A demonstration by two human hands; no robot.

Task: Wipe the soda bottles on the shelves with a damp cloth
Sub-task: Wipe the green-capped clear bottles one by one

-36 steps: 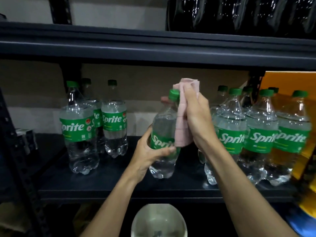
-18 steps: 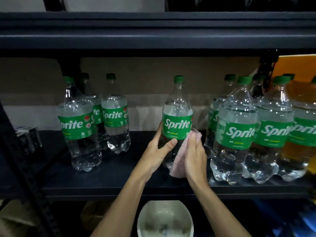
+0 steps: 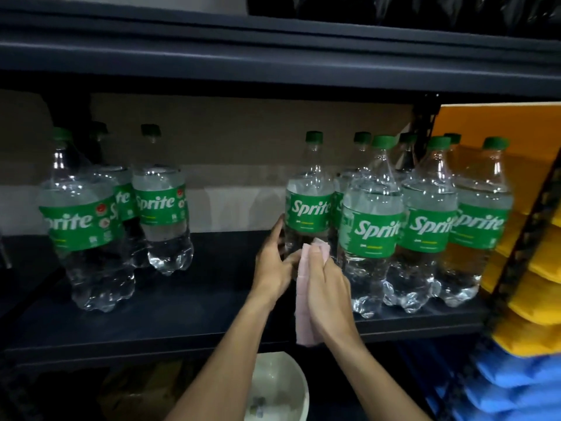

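Risk: a hard rub low on the Sprite bottle (image 3: 309, 208) could tip it into the neighbour bottles (image 3: 370, 226) just beside it. The left hand (image 3: 273, 262) only steadies it, fingers near-straight on its left side. The right hand (image 3: 329, 287) grips the pink cloth (image 3: 305, 302) against the bottle's lower front. The bottle stands on the shelf (image 3: 212, 299), approx. two-thirds full of clear soda, capped. White bowl (image 3: 282, 378) below: contents unclear, poss. water.

Dim light falls on dark metal shelving: a lower shelf (image 3: 182, 317) beneath an upper shelf (image 3: 273, 56), with a black upright (image 3: 425, 120) at the back right. Behind is a beige wall (image 3: 243, 141), paler lower down. Yellow padded packs (image 3: 531, 268) are stacked at right, with blue ones (image 3: 516, 384) below.
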